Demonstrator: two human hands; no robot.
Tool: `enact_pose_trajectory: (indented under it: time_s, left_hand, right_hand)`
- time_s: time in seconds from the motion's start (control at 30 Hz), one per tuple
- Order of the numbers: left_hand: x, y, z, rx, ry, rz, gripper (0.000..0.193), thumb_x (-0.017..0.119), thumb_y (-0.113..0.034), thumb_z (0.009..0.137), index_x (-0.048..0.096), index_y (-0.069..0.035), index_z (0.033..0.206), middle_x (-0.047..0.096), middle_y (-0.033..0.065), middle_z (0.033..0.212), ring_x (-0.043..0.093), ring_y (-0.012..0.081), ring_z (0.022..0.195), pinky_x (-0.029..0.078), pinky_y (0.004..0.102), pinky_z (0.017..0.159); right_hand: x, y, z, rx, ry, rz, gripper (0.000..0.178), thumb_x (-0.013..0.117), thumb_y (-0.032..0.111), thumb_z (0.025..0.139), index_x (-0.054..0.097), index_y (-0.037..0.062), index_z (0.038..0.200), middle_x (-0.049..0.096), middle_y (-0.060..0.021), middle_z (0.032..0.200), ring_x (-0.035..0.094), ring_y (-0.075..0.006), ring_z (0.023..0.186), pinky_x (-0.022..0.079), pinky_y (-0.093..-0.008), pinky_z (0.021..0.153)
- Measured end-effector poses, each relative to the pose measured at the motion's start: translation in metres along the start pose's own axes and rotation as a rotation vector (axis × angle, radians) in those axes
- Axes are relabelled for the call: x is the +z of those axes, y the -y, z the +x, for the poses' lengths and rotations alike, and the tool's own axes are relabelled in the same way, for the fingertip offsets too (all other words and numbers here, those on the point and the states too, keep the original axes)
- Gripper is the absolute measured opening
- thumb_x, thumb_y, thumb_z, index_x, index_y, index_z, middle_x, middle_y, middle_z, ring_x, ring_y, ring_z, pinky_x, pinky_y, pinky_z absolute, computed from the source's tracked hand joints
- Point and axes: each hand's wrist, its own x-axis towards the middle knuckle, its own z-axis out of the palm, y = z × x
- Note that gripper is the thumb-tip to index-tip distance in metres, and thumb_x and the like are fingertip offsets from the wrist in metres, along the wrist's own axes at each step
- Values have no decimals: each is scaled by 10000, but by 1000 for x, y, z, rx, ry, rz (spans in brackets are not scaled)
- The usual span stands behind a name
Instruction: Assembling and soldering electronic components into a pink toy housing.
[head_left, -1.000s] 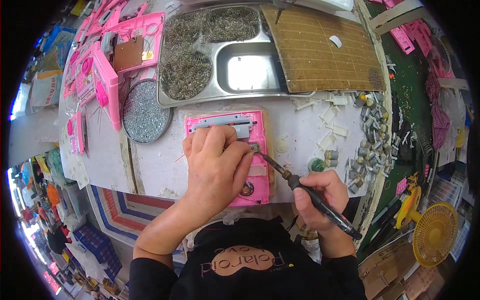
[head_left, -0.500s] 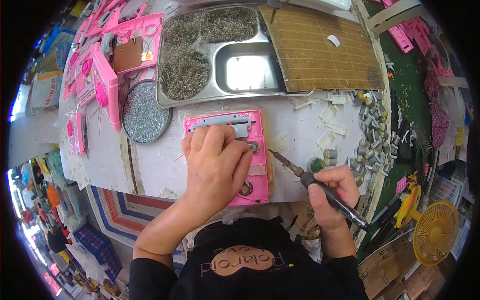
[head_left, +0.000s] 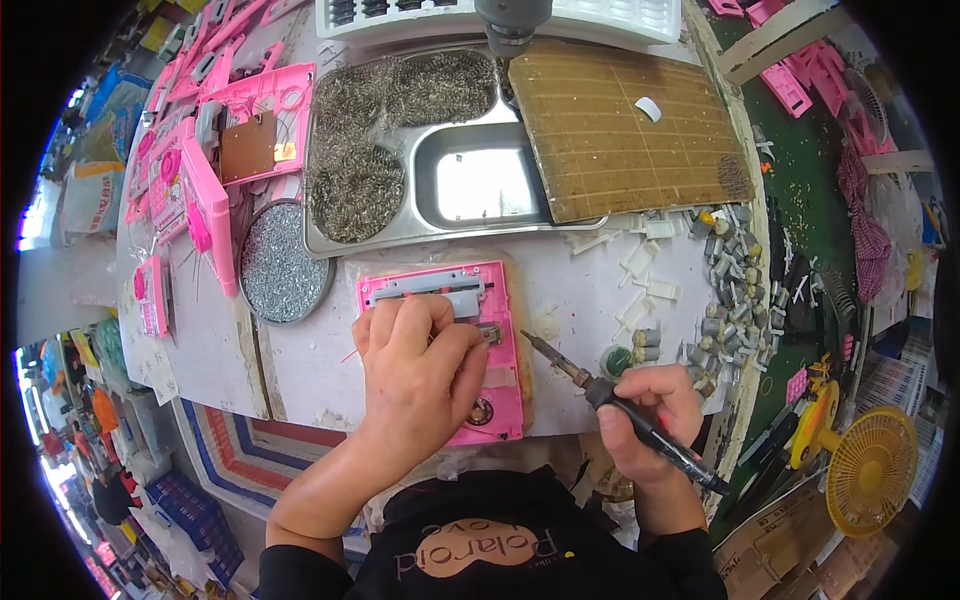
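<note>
we see the pink case (head_left: 509,360) lying flat on the white table (head_left: 300,365), right in front of us. our left hand (head_left: 410,385) is over it, with thumb and fingers bent close together near a small metal part (head_left: 490,334). we cannot tell if it pinches anything. our right hand (head_left: 655,410) holds the black handle of a soldering iron (head_left: 598,392), and the tip points at the right side of the case. past the case, a shiny tray (head_left: 480,185) holds curly metal wire (head_left: 365,190).
</note>
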Motion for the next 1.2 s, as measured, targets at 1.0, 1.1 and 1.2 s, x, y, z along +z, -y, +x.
enact_pose_trajectory:
  time_s: [1.0, 1.1, 1.2]
  left_hand:
    - [10, -2, 1, -32, -53, 29, 141, 779, -95, 713, 674, -100, 806, 506, 51, 891, 479, 262, 862, 350, 403, 802]
    - [9, -2, 1, -33, -48, 31, 141, 778, -98, 712, 674, -101, 808, 511, 50, 892, 485, 263, 868, 350, 406, 802]
    - [9, -2, 1, -33, -49, 31, 140, 777, -101, 714, 674, -103, 809, 516, 49, 896, 491, 263, 876, 350, 409, 803]
  right_hand:
    - [20, -16, 11, -161, 55, -88, 290, 779, 145, 850, 569, 22, 1007, 575, -35, 767, 457, -78, 573, 355, -240, 518]
    - [21, -15, 12, -210, 68, -135, 286, 778, 146, 845, 574, 25, 1004, 587, -48, 775, 482, -91, 565, 381, -255, 509]
    - [22, -18, 13, -314, 84, -217, 286, 779, 149, 843, 579, 23, 1004, 593, -60, 783, 504, -105, 570, 402, -269, 511]
